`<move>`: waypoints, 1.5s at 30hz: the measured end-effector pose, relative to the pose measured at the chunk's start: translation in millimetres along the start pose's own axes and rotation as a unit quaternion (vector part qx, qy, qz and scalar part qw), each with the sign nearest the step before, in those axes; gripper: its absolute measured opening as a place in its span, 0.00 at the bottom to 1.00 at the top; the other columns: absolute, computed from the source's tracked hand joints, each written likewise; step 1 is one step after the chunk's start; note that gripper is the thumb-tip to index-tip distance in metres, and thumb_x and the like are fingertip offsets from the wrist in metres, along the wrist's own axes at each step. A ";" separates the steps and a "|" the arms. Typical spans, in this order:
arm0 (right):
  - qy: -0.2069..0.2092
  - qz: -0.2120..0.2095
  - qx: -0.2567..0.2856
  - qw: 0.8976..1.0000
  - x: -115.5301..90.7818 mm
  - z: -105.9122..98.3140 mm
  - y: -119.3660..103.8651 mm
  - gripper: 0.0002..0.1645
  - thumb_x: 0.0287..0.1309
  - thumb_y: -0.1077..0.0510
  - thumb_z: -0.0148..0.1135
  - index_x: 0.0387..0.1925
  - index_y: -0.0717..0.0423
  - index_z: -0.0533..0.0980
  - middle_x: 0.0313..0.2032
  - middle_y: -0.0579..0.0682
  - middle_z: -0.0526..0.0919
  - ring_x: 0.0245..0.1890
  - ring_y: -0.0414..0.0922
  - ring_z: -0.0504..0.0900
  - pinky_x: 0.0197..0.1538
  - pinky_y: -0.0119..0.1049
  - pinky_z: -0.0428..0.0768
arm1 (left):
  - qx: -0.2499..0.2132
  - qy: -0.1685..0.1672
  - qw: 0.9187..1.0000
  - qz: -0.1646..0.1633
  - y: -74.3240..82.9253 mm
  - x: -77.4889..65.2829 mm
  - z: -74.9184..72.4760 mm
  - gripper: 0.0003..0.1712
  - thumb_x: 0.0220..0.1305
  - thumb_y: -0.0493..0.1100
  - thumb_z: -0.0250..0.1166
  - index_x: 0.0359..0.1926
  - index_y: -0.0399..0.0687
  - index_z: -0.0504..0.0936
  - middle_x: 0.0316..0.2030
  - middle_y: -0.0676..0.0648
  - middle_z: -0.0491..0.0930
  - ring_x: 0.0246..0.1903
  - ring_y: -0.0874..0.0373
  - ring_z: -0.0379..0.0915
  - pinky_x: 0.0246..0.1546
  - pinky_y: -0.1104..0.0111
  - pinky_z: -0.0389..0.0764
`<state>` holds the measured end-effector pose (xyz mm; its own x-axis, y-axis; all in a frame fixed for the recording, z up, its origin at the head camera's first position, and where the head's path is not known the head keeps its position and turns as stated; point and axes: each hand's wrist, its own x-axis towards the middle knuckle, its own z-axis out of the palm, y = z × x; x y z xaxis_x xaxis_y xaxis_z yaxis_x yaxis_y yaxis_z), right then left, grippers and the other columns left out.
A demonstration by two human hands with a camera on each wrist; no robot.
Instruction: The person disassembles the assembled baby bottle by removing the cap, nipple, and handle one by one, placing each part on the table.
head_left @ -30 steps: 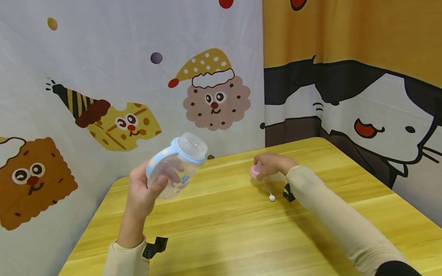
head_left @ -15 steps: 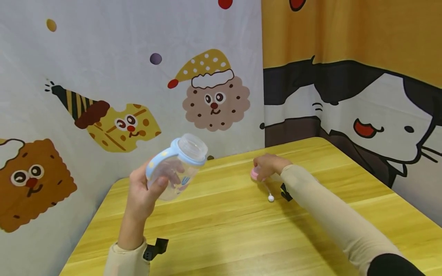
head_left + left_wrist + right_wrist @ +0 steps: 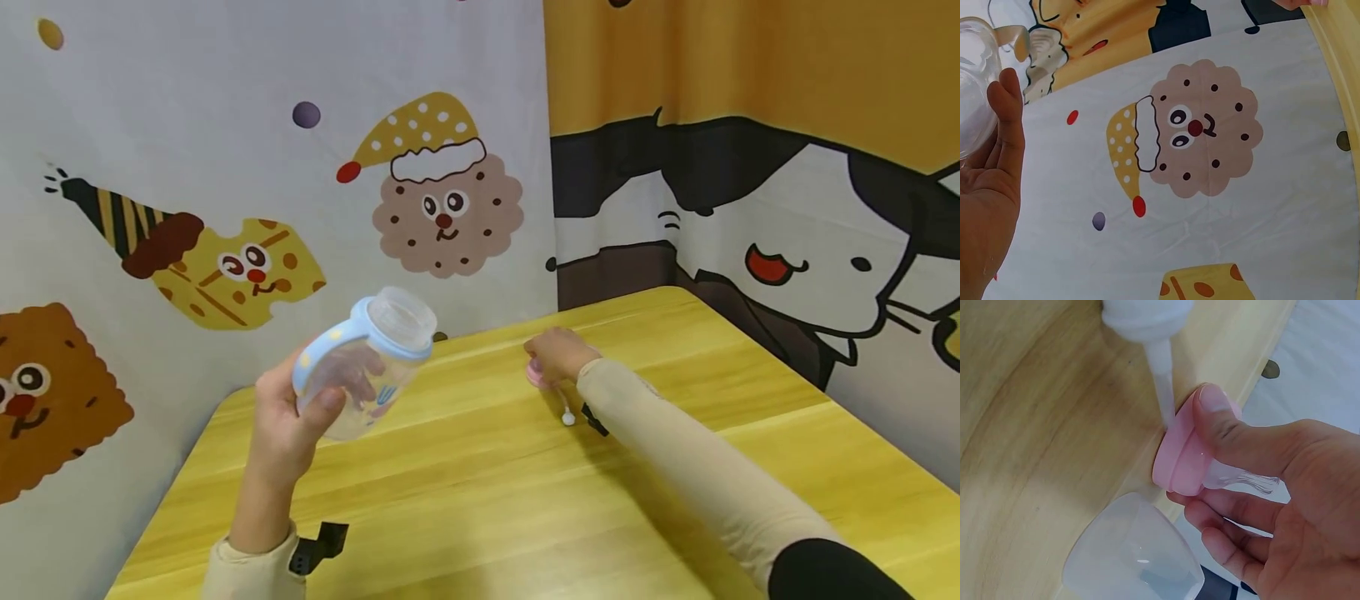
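My left hand [image 3: 281,433] grips a clear baby bottle [image 3: 375,392] by its body, raised over the table and tilted to the right. The bottle has a pale blue collar and handle [image 3: 330,346], and its mouth is uncapped. At the far part of the table, my right hand [image 3: 561,354] pinches a pink bottle collar [image 3: 1179,453] between thumb and fingers. A clear teat [image 3: 1241,476] sticks out of the collar towards the palm. From its other side a thin straw [image 3: 1161,378] runs to a white weighted end [image 3: 1147,317].
A translucent domed cover [image 3: 1129,550] lies on the table beside the right hand in the right wrist view. The wood-grain table [image 3: 480,492] has its far edge against a printed curtain [image 3: 480,50]. Black camera mounts [image 3: 318,547] sit on the wrists.
The head view has turned slightly right, so everything sits further left in it. My right forearm and hand have also shifted a little left, still pinching the pink collar. The left hand keeps its grip.
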<state>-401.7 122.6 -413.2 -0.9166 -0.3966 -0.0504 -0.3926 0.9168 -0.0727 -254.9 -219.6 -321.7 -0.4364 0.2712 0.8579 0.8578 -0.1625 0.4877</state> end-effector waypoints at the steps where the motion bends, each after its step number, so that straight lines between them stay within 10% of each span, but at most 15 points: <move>1: 0.002 -0.004 -0.009 1.000 3.5 -0.3 -2.5 0.15 0.59 0.64 0.77 0.46 0.54 0.82 0.47 0.52 0.87 0.50 0.54 0.85 0.57 0.49 0.83 | 0.000 0.001 1.000 -0.002 0.9 0.1 -1.4 0.22 0.74 0.44 0.66 0.56 0.27 0.82 0.39 0.42 0.89 0.29 0.56 0.84 0.35 0.70 0.86; 22: -0.013 0.014 0.057 0.998 23.4 -4.5 -16.1 0.14 0.69 0.64 0.69 0.54 0.56 0.82 0.52 0.54 0.87 0.53 0.52 0.83 0.59 0.47 0.82 | 0.031 -0.006 0.999 -0.028 -2.0 -2.3 -11.0 0.20 0.73 0.43 0.67 0.55 0.28 0.83 0.37 0.43 0.88 0.28 0.57 0.84 0.33 0.71 0.86; 38: -0.005 0.057 0.067 0.996 -8.7 -19.8 30.9 0.27 0.52 0.62 0.83 0.54 0.58 0.82 0.56 0.59 0.85 0.54 0.57 0.82 0.59 0.54 0.80 | 0.035 -0.020 0.998 -0.049 -39.2 7.8 18.6 0.28 0.74 0.56 0.68 0.56 0.33 0.84 0.37 0.46 0.88 0.28 0.56 0.83 0.30 0.69 0.85; 45: -0.012 0.017 0.074 0.997 1.9 -5.5 13.8 0.25 0.53 0.58 0.83 0.52 0.54 0.82 0.53 0.55 0.87 0.50 0.53 0.83 0.56 0.51 0.81 | 0.047 -0.016 0.997 -0.059 -29.6 -0.2 5.4 0.24 0.74 0.50 0.68 0.54 0.31 0.84 0.37 0.46 0.89 0.27 0.56 0.83 0.30 0.71 0.84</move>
<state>-409.3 134.8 -408.8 -0.9266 -0.3677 -0.0792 -0.3439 0.9135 -0.2174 -278.8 -209.7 -337.2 -0.5274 0.3139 0.7895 0.8236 -0.0396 0.5658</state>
